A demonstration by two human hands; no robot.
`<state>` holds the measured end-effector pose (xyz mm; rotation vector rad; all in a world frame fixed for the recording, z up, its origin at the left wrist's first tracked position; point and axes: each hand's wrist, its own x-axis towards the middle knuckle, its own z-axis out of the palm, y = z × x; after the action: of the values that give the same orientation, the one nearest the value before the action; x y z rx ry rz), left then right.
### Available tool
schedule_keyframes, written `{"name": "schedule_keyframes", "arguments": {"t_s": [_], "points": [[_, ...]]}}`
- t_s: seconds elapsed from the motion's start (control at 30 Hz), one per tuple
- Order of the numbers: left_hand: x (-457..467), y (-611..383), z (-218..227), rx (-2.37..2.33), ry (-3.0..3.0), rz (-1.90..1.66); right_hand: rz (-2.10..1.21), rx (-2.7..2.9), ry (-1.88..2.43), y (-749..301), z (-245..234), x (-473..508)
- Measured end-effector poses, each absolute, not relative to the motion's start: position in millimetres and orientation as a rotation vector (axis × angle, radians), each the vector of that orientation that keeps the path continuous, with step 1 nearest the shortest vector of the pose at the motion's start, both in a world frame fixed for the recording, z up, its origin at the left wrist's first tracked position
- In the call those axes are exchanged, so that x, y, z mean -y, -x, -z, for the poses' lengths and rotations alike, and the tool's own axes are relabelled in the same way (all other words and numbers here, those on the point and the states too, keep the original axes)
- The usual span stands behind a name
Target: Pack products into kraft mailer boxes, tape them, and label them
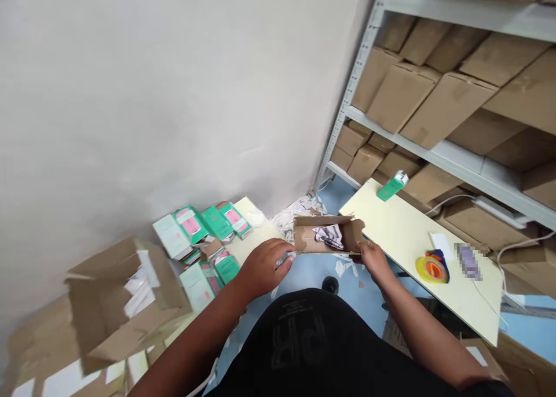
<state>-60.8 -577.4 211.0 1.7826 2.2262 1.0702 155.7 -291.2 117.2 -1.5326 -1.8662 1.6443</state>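
Note:
An open cardboard box (304,241) is held up in front of my body, above the blue floor. Inside it lies a crumpled sheet of printed paper (330,235). My left hand (267,267) grips the box's left end, thumb and fingers closed at its edge. At the opposite end, my right hand (371,259) is closed round the lower right corner, with some of its fingers hidden beneath. Green and white boxes (217,223), several with pink panels, are stacked on the pale table (247,249) to the left of my left hand.
A larger open carton (99,298) with white paper inside stands at lower left. On the right table (365,212) are a green box (392,186) and tape rolls (432,268). Metal shelving (460,160) full of cartons rises behind. Paper scraps (289,219) litter the floor by the wall.

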Motion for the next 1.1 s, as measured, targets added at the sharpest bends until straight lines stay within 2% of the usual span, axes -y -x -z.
{"name": "schedule_keyframes", "arguments": {"t_s": [0.3, 0.57, 0.77, 0.9, 1.1], "points": [[376, 20, -166, -1.955, -1.771, -0.401, -1.499, 1.539, 1.795, -268, -45, 91], [204, -5, -177, -1.966, -1.791, -0.270, -1.606, 1.305, 1.806, -286, -29, -17], [66, 17, -170, -2.081, -1.709, -0.346, -1.667, 1.261, 1.797, -280, -35, -46], [-37, 23, -161, -2.132, -1.693, -0.355, -1.577, 1.275, 1.822, -280, -49, -39], [-166, 9, -132, -2.061, -1.701, 0.006, -1.295, 1.141, 2.010, -282, -57, 10]]}}
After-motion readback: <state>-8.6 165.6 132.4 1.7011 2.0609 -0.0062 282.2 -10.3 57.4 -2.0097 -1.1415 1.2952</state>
